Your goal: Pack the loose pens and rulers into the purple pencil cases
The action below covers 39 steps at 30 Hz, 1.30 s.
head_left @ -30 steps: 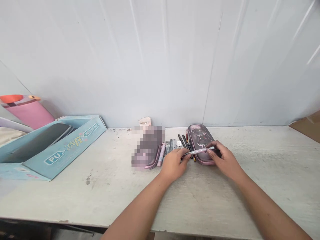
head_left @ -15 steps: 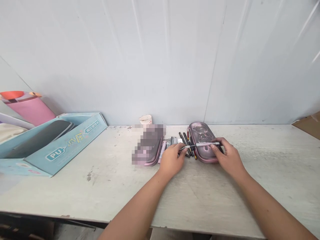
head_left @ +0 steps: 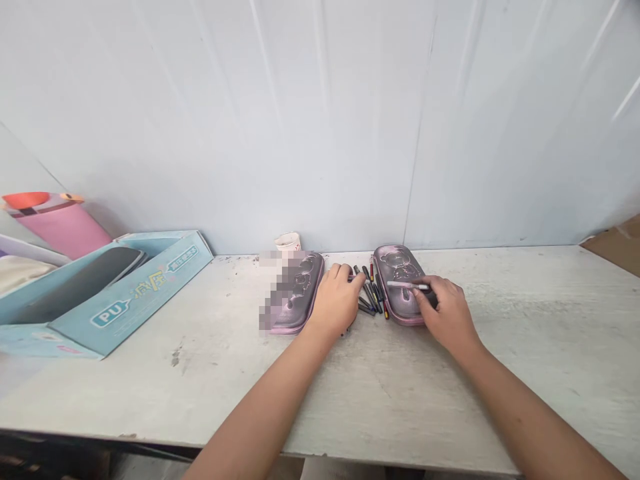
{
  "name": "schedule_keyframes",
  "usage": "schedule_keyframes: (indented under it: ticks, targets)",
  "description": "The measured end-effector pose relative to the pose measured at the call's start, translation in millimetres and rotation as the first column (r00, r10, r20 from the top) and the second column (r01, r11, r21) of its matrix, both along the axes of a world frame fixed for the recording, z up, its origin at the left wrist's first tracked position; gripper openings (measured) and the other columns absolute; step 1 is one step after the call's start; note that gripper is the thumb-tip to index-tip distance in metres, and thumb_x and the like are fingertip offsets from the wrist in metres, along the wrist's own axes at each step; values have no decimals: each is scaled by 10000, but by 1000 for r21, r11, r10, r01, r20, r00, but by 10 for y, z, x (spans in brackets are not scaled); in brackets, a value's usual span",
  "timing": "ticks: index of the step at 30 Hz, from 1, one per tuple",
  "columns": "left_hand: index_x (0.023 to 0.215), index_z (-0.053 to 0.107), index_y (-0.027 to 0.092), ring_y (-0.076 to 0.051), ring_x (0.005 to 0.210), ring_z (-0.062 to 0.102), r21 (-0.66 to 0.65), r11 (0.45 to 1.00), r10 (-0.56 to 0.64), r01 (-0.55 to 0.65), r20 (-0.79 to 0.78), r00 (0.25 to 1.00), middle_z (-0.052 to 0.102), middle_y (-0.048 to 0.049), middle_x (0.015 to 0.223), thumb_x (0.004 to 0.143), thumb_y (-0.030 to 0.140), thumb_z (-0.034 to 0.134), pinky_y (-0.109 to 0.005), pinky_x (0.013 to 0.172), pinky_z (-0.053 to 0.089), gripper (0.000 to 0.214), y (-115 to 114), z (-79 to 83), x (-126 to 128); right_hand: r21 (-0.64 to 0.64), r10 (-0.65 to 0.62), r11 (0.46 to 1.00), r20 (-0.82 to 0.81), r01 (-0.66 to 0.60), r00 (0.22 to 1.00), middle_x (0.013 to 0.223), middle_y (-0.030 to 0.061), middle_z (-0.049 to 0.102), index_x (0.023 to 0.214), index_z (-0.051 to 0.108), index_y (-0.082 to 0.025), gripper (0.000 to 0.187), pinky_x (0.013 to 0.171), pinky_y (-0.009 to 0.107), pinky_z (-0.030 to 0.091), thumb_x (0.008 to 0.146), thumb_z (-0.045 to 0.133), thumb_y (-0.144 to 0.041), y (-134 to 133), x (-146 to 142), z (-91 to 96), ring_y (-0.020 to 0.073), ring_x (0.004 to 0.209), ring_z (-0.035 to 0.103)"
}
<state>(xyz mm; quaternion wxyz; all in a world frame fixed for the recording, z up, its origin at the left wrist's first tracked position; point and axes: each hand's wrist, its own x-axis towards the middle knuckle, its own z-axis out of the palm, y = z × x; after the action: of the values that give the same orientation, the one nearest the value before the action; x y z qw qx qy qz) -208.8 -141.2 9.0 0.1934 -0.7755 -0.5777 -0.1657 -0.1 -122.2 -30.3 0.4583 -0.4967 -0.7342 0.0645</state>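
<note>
My right hand [head_left: 447, 303] pinches a slim, light-coloured pen [head_left: 399, 285] between thumb and fingers, holding it level above a dark pencil case [head_left: 406, 308] with pink edges and an embossed lid. My left hand [head_left: 339, 293] is over small items beside the left pencil case [head_left: 303, 293], a similar dark one with a pink rim. Its fingers are curled, and what lies in them is hard to make out. Between hand and right case lie several dark pens [head_left: 371, 293], and a red pen [head_left: 386, 311] touches or nearly touches that case.
A light-blue open box [head_left: 145, 293] with a dark grey object [head_left: 85, 283] inside stands on the left, a pink item [head_left: 70, 230] behind it. A paper cup [head_left: 289, 241] is near the wall. At far right is a cardboard box [head_left: 617, 247]. The table's front edge [head_left: 240, 450] runs below.
My left hand has left the pen's end and moved left and slightly up onto the small items. My right hand keeps the pen, having shifted a little left. The view has shifted slightly.
</note>
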Motion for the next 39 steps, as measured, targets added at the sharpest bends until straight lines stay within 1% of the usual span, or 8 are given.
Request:
schedule_keyframes:
  ticks: [4,8,17,22,27,32,37,39]
  targets:
    - [986,605,211,-221,889,507,-121,993,32,-2,243,969,579,-77,888,887,274,361,-324,762,418,270,78,-17,32,-36,33,999,-121,-38,992,976,44,634,967,576,-222,216,850,373,386,839,435,-324,-52,11,81,207,946,544]
    - [942,599,205,-175,836,555,-282,953,42,110,483,875,614,-46,866,878,262,362,-276,745,413,252,90,-68,20,-88,106,988,-207,-127,972,984,29,624,972,579,-240,213,795,327,420,845,432,-325,-99,-7,130,189,935,555]
    - [823,582,195,-131,719,545,-424,828,26,367,684,729,594,10,731,858,313,368,-227,673,411,246,-50,-123,80,-86,174,978,-176,-191,969,849,17,631,899,589,-225,211,693,281,423,846,426,-349,-139,-63,91,165,778,570]
    - [845,586,205,-137,748,534,-357,872,16,335,705,709,595,9,773,794,243,471,-239,680,416,132,-31,-143,85,-166,56,984,-48,-63,997,480,-31,418,595,481,-202,414,482,243,281,863,351,-490,-214,-61,130,116,478,402]
    - [849,569,197,-142,798,536,-292,901,3,320,743,670,592,1,808,769,198,507,-252,722,425,101,-13,-172,65,-214,196,951,-143,-224,970,767,11,610,1013,506,-220,314,558,241,385,828,436,-463,-205,-26,161,145,631,541]
    - [835,560,197,-157,841,531,-246,920,-50,305,698,714,585,-10,836,776,187,510,-277,758,421,78,-38,-133,52,-262,146,953,-28,-148,989,600,-9,570,809,536,-219,301,534,252,354,860,368,-463,-203,-16,187,148,552,521]
    - [899,548,186,-187,916,507,-205,945,-87,257,599,796,583,-49,933,789,160,476,-325,831,408,134,-58,-109,28,-216,199,955,-41,-203,979,730,3,632,970,530,-229,265,555,244,370,861,389,-425,-209,-29,192,151,618,563]
    - [995,527,184,-197,968,483,-185,940,-150,287,531,834,576,-65,1016,798,125,433,-342,869,394,226,-48,-126,35,-213,167,964,21,-159,986,669,0,623,904,546,-227,271,537,246,353,870,365,-427,-211,-38,185,152,570,550]
